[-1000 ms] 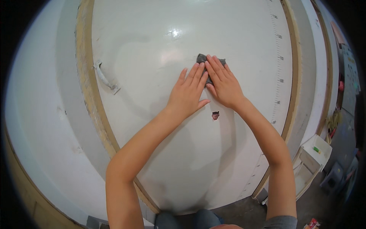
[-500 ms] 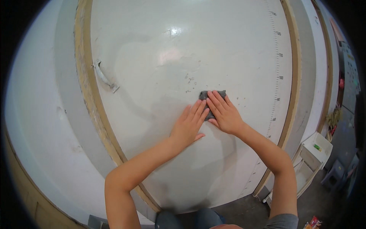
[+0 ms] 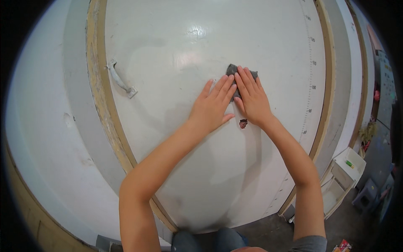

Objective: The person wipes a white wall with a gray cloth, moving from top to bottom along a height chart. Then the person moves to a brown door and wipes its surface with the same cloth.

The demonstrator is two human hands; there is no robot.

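Observation:
A dark grey cloth lies crumpled against a white door panel. My right hand lies flat over its right side, fingers stretched upward, pressing it to the panel. Just left of it, my left hand is flat too, its fingertips on the cloth's left edge and its thumb spread out. The middle of the cloth is hidden under the fingers. Below the hands, a small dark and red sticker shows on the panel.
A metal pull handle sticks out at the panel's left. Worn wooden frame strips border the panel, and a printed height scale runs down its right side. At lower right stand a white shelf rack and a grey stool.
Both hands and the cloth have moved up the panel and slightly right. The small sticker, covered before, now shows. Most of the specks seen left of the cloth are now behind my left hand.

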